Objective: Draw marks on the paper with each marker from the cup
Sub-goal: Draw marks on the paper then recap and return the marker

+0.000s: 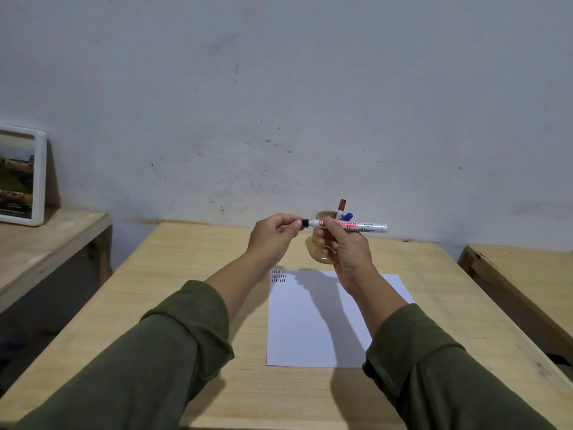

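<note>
Head view: both hands grip one marker (350, 226) above paper (313, 324).

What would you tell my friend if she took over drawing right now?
Left hand: pinching the black cap end of the marker.
Right hand: grip on the marker's barrel, held level above the table.
Cup: behind the hands, with a red-capped marker and a blue-capped marker inside.
Paper: has three short rows of marks in its far left corner.
Left: uncap, mark with this one, then continue with the others.
</note>
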